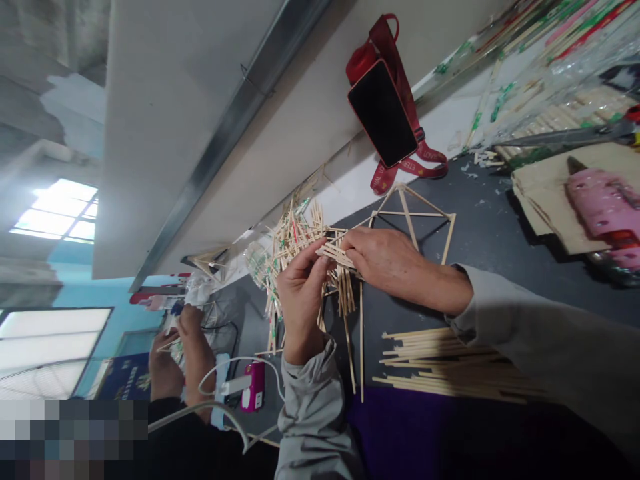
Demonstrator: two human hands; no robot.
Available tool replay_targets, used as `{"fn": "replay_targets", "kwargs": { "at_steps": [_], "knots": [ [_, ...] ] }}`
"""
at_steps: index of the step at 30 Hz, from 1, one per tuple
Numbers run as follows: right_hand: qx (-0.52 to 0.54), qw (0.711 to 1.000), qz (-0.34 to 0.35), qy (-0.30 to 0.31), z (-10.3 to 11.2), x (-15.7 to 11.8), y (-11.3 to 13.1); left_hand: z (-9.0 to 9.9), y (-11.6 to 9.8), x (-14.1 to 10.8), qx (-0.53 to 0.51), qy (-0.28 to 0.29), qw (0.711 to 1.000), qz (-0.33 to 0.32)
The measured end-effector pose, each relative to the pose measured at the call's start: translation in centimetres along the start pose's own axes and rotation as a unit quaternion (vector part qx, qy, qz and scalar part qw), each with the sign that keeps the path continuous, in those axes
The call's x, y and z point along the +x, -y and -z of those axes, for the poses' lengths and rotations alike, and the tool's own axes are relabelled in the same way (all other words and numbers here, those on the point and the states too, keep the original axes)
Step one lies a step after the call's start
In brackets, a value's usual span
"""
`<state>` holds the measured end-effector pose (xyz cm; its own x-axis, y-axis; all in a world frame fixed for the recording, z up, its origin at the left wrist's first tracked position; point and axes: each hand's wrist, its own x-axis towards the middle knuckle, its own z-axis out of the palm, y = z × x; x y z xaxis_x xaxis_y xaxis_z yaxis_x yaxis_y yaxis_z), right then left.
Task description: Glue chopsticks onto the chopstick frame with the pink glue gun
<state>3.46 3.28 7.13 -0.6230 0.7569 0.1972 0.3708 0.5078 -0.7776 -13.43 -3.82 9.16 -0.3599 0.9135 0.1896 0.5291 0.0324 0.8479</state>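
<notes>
Between my two hands is a small bundle of thin wooden sticks (336, 253). The thumb and fingers of my left hand (304, 287) pinch its near-left end. Closed around the other end is my right hand (390, 263), whose fingertips are partly hidden. Just beyond and below my hands lies a heap of wooden sticks (287, 247), some with green and red marks. A glued stick frame (403, 200) stands beside my right hand. A row of loose sticks (425, 363) lies on the dark table (370, 327) below my right forearm.
A black-screened phone (383, 113) rests on a red strap (427, 159). At the right, a pink glue gun (603, 207) sits on brown cardboard (540, 193). A magenta device (253, 387) with a white cable is at the left. A co-worker's hands (187, 343) work farther left.
</notes>
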Motion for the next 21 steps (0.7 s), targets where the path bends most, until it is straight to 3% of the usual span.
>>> {"fn": "replay_targets", "kwargs": {
  "at_steps": [13,21],
  "knots": [
    [0.025,1.0,-0.008,0.002,0.0,0.1,0.0,0.0,0.1,0.1,0.001,0.0,1.0,-0.006],
    [0.154,0.986,-0.067,-0.011,0.8,0.4,-0.1,0.0,0.1,0.0,-0.007,-0.001,1.0,0.001]
  ]
}}
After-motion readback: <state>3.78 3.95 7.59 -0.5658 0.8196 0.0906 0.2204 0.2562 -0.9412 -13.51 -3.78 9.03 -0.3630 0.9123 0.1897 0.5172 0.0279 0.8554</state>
